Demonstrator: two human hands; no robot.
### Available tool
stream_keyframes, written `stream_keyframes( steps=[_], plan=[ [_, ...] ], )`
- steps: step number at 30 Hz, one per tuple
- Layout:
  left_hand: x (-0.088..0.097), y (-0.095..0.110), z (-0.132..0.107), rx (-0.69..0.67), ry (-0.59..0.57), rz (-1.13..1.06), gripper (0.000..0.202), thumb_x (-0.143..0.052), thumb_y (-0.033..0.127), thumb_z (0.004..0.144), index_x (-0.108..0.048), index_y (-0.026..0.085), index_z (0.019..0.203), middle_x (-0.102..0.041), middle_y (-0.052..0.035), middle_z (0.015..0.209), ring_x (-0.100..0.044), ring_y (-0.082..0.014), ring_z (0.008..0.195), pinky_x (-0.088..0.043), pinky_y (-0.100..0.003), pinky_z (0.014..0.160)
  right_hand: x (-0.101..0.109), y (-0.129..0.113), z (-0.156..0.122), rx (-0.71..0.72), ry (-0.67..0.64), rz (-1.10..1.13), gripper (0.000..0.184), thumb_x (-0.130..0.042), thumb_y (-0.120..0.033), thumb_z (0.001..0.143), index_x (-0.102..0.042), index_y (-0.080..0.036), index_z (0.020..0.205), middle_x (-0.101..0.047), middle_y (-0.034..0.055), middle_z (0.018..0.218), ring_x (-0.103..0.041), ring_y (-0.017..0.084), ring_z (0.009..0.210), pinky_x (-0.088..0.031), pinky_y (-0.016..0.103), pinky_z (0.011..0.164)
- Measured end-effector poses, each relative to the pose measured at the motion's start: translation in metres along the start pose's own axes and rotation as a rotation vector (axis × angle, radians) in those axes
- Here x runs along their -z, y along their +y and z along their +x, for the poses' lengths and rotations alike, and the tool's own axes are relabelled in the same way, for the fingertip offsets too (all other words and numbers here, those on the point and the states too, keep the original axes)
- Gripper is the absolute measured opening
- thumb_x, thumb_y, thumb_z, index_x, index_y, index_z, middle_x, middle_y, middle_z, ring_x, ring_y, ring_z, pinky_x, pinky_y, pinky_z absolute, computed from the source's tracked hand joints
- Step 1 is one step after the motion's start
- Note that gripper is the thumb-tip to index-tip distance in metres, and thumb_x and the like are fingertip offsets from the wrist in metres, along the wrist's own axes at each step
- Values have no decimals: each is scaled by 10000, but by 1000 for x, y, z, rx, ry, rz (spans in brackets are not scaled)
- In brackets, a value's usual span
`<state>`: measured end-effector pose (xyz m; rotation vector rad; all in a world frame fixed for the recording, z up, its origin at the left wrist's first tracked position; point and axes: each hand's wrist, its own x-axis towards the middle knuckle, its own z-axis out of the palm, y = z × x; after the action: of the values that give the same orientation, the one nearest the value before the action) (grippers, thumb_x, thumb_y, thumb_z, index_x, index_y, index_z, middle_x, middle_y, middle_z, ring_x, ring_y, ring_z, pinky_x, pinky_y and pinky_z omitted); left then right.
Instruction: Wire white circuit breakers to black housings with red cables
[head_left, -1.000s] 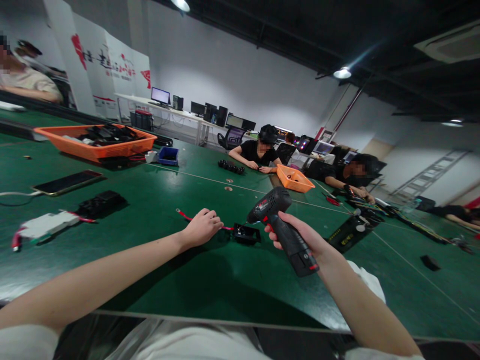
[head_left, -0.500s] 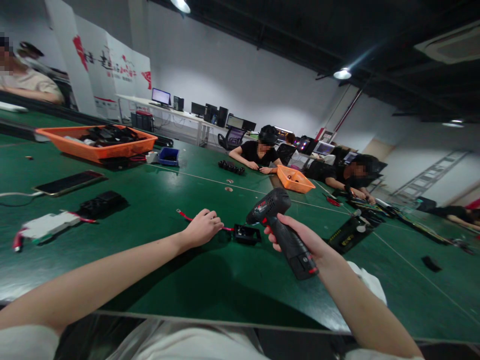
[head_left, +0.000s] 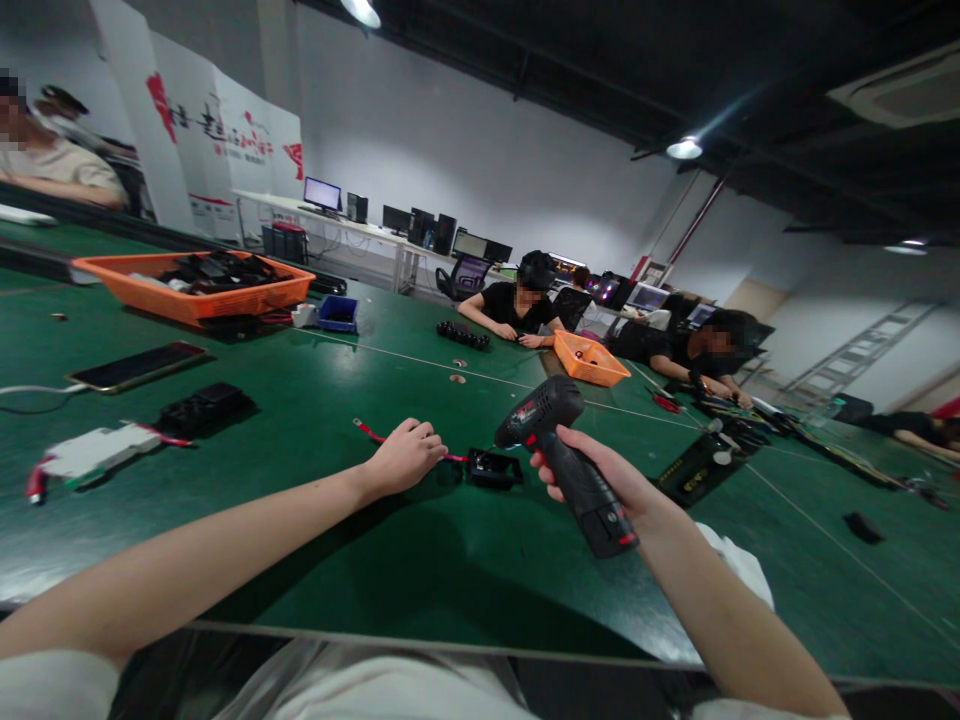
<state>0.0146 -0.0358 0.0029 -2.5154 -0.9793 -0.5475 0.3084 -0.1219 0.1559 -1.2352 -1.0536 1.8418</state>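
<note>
My right hand (head_left: 581,465) is wrapped round the grip of a black cordless drill (head_left: 544,410), its nose tilted down to the left over an open black plastic housing (head_left: 495,468). The drill's tip appears to reach into that housing; the contact itself is too small to make out. My left hand (head_left: 409,457) is closed on a red cable (head_left: 367,430), left of the housing. One end of the cable, with a metal lug, sticks out beyond the hand, and the other runs into the housing.
To the left lie a phone (head_left: 139,366), a white breaker-like part (head_left: 101,453) with red leads and a black housing (head_left: 206,405). An orange basket (head_left: 112,285) of black parts stands behind them, near a small blue bin (head_left: 337,313). Another orange basket (head_left: 592,360) and co-workers are across the table.
Almost nothing differs. The drill and my right hand have shifted very slightly; my left hand stays on the cable.
</note>
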Motion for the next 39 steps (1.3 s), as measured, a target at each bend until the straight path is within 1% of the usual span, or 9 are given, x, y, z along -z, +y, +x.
stream_keyframes(
  steps=[7,11,19,30,36,39],
  plan=[
    [1,1,0,-1,-3,-6,220,-487,227,974,-706,236,997,-690,-50,881,-532,-207,885,-318,-368,803,-6,-2,-2,6,34,0,320,-569,-382,960,-667,-78,975,-703,93,833,-654,122,633,-600,215,568],
    [1,1,0,-4,-5,1,219,-483,230,976,-702,233,978,-689,-46,873,-532,-210,887,-314,-369,801,-5,-1,-1,8,51,-4,321,-571,-385,957,-667,-80,981,-701,96,840,-650,125,630,-596,218,557],
    [0,0,0,-3,0,-2,217,-484,230,975,-700,232,966,-688,-48,857,-532,-207,870,-312,-369,794,-2,1,2,20,22,0,321,-569,-382,955,-673,-80,989,-703,104,856,-648,129,640,-580,209,535],
    [-1,0,1,-4,-6,11,210,-491,232,970,-700,234,992,-696,-53,879,-540,-211,880,-313,-370,793,-6,-3,0,9,4,19,318,-530,-369,975,-655,-77,992,-703,106,815,-652,133,631,-582,216,534],
    [1,1,1,-6,-2,8,203,-503,217,966,-701,235,1010,-699,-46,889,-543,-205,874,-314,-361,782,-12,-6,-3,14,29,34,288,-496,-354,991,-635,-104,963,-696,95,809,-649,129,618,-576,210,511],
    [1,1,1,-6,-2,8,196,-511,214,962,-698,237,1017,-700,-38,895,-542,-203,875,-311,-360,780,-14,-7,-3,15,34,42,305,-480,-341,997,-639,-83,959,-687,100,816,-639,127,612,-566,211,494]
  ],
)
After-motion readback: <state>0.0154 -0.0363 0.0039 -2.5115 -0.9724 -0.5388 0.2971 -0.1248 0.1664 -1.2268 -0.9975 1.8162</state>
